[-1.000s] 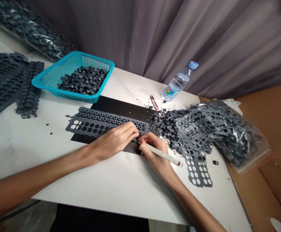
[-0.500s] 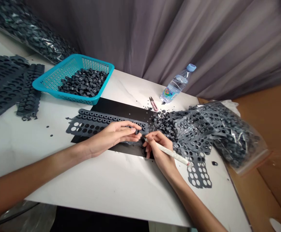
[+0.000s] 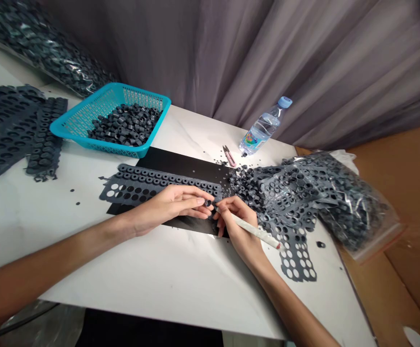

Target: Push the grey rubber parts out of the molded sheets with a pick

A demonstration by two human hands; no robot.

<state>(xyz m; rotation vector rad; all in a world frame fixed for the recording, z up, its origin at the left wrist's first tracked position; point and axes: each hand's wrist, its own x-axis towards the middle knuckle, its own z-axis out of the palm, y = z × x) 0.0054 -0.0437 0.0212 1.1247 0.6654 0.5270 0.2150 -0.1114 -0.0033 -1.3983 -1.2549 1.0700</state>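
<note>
1. I see the left hand (image 3: 169, 207) lying mid-frame, fingers stretched toward the right, its fingertips pinched on a small dark ring (image 3: 207, 203) at the right end of the rubber strip (image 3: 152, 185).
2. The right hand (image 3: 237, 221) sits just right of centre, closed on a white stick tool (image 3: 249, 229). The thumb and fingers clamp it near its upper-left tip.
3. The stick's long axis runs diagonally: its tip points to the upper left, toward the ring between the two hands, and its reddish butt end points to the lower right, over the punched sheet (image 3: 298, 260).
4. I cannot tell whether the tip actually touches the ring; the two are at least just beside each other.
5. The rubber strip's long axis runs roughly left to right across the middle of the frame, tilted slightly downward to the right. It lies partly on a black mat (image 3: 188, 166) on the white table (image 3: 159, 279).
6. In the upper left sits a teal basket (image 3: 70, 126) holding loose dark rings, with more grey sheets (image 3: 7, 130) at the far left edge.
7. To the right of the hands I see a heap of loose rings (image 3: 244, 185) and spent sheets, running into a clear bag of rings (image 3: 354, 207) at the right.
8. Beyond the mat, upper centre, lie small pink snips (image 3: 229, 155) and a water bottle (image 3: 264, 127) on its side, cap pointing to the upper right.
</note>
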